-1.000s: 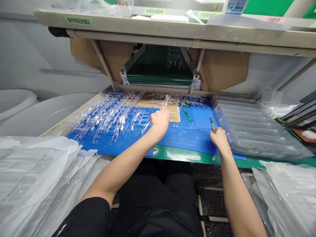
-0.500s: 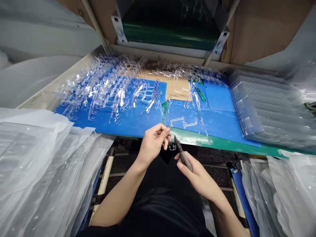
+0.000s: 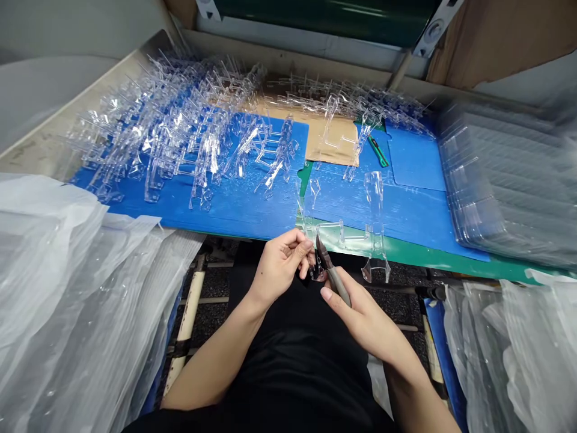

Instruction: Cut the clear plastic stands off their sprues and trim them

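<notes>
Blue-matted bench (image 3: 252,216) | clear plastic frame (image 3: 341,231) over its front edge | left hand (image 3: 283,264) pinching frame, right hand (image 3: 360,307) gripping cutters (image 3: 336,279) | looks light, stiff, slick, probably brittle; best held by its edges

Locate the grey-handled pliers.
In the head view, the grey-handled pliers are in the right hand, right of the left hand, tips beside the clear plastic piece it holds.
</notes>
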Tool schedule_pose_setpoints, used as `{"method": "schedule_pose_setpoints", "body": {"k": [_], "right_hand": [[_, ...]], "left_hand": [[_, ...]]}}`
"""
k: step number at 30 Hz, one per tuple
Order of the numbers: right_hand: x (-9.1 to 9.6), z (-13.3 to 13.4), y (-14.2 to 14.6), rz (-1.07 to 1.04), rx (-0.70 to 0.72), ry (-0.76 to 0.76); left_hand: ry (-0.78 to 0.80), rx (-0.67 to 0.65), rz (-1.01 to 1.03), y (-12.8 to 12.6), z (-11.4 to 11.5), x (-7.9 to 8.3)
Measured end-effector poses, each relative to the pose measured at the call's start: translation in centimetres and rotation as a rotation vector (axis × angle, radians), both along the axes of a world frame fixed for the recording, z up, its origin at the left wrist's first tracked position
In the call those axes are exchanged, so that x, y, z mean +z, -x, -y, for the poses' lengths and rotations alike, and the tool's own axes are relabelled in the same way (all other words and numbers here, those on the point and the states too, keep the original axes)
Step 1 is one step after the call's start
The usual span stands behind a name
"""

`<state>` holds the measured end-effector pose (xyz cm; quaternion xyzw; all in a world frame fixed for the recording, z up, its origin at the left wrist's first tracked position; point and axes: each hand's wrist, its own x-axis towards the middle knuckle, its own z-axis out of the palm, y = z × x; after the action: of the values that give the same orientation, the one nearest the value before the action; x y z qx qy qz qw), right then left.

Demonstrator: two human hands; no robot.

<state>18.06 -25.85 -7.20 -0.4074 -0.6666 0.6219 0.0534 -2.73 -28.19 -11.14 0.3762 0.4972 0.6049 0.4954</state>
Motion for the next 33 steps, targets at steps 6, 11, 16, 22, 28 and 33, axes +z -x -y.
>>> {"method": "schedule_pose_setpoints", "body": {"k": [6,11,16,22,28,33], "right_hand": [[0.4,-0.2,0.0,0.036,0.009,0.010],[-0.1,-0.5,-0.2,0.044,0.017,0.019],[-0.7,-0.8,-0.4,-0.009,0.010,0.034],[-0.9,-1.1,-0.6,-0.021,0.005,0.041],[-1.2,-1.4,-0.9,-0.016,0.040,0.046],[-1.5,-1.8,-1.6,-0.010,0.088,0.098]], "left_hand": [[0.009,0.001,-0.025,0.3,0.0,-0.5],[0.015,-0.002,-0.016,0.3,-0.1,-0.7],[0.029,-0.027,0.007,-0.1,-0.3,-0.5],[0.048,-0.033,0.010,-0.3,-0.4,-0.8],[0.080,-0.053,0.010,-0.4,-0.7,-1.0],[0.102,-0.104,0.043,-0.6,-0.8,-1.0]]}}
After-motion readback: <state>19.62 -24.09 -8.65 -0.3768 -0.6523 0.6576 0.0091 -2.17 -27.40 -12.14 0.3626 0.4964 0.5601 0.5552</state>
